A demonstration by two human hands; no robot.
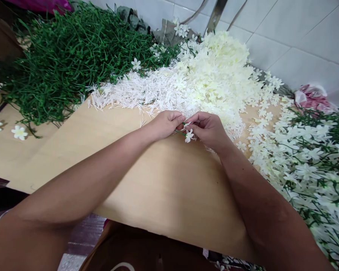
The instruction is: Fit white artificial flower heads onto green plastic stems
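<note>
Both hands meet over the tan counter [158, 188], at the near edge of the white stamen pile [147, 88], so parts are a short reach away. Left hand [165, 124]: fingers [178, 119] pinched shut on a thin green stem [180, 132]. Right hand [207, 128]: fingers curled closed on the small white flower [189, 135] at the stem's tip. Fingertip to fingertip, probably to keep two tiny parts lined up. Cannot tell whether the flower touches the counter or sits just above it.

Stock fanned around the work spot:
- heap of bare stems [73, 60] far left
- cream petal heap [217, 71] straight ahead, touching the stamen pile
- flowered sprigs [307, 158] piled right, just beside the right forearm
- two loose flowers [19, 132] well apart on the left
- pink bag [310, 98] behind the sprigs, white tiles [299, 37] beyond

Nothing between the hands. Only crowding: stray petals [241, 146] near the right wrist and the sprig pile along that arm.
</note>
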